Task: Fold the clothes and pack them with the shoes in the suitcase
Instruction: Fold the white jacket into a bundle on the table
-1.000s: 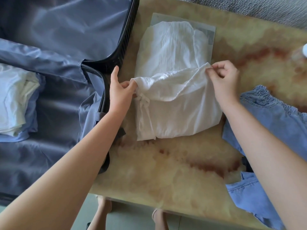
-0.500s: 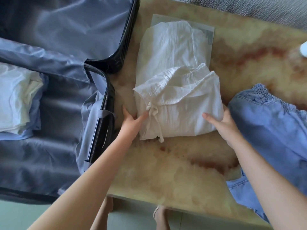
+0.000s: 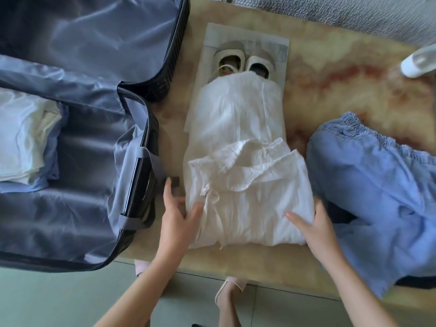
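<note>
The white garment [image 3: 245,185] is laid on the counter [image 3: 342,74] between the open suitcase [image 3: 94,128] and the blue denim piece [image 3: 377,185], part-folded, with its far end draped over a pair of cream shoes [image 3: 245,63] that sit on a sheet of paper [image 3: 212,34]. The left hand [image 3: 175,213] is placed at the near left corner, fingers spread and tucked against the cloth edge; the right hand [image 3: 313,225] is pressed at the near right edge, fingers spread flat, nothing pinched. A folded white and blue stack [image 3: 26,138] is already seen inside the suitcase. Risks, as judged: if the bundle is lifted from the near edge only, the loose upper flap and drawstring are likely to be shaken open and the fold lost; the far end could be dragged across the shoes, so they get pulled off the paper or the cloth gets soiled; the thin fabric is likely to slide on the smooth counter toward the near edge. The denim piece, just beside the right hand, could be caught along. No brand, label or readable writing is made out; the print on the paper is too blurred.
</note>
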Motion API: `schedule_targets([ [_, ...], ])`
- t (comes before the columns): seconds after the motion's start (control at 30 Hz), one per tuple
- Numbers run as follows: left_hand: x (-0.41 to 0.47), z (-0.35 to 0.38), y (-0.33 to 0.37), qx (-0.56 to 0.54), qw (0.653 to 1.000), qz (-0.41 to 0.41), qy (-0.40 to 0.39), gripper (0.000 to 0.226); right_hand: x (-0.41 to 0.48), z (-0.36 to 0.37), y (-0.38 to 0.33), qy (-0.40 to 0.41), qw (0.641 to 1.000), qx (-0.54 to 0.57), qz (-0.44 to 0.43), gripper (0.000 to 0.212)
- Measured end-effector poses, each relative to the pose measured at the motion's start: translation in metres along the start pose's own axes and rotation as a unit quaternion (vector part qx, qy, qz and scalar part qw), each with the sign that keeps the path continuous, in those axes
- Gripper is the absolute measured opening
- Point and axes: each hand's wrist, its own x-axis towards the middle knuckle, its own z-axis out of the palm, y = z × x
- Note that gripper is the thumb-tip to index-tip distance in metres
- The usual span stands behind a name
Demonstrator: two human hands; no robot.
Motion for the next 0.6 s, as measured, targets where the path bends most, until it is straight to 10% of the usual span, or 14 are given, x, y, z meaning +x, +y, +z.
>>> schedule_targets([
  [0.17,-0.048,-0.005,-0.046,0.019,0.998,-0.055,-0.002,0.086,-0.056,0.004,0.056,-0.036,0.995,-0.029,0.092,0.047],
  [0.33,-0.058,-0.012,-0.084,0.064,0.998,-0.026,-0.006,0.097,-0.082,0.02,0.089,-0.02,0.984,-0.117,0.136,0.097],
  [0.47,-0.042,-0.011,-0.079,0.156,0.974,0.158,-0.033,0.101,-0.068,0.021,0.075,0.059,0.977,-0.188,-0.076,0.081],
  [0.6,-0.015,-0.009,-0.073,0.32,0.862,0.379,-0.104,0.102,-0.038,0.025,0.056,0.042,0.937,-0.269,-0.217,0.075],
])
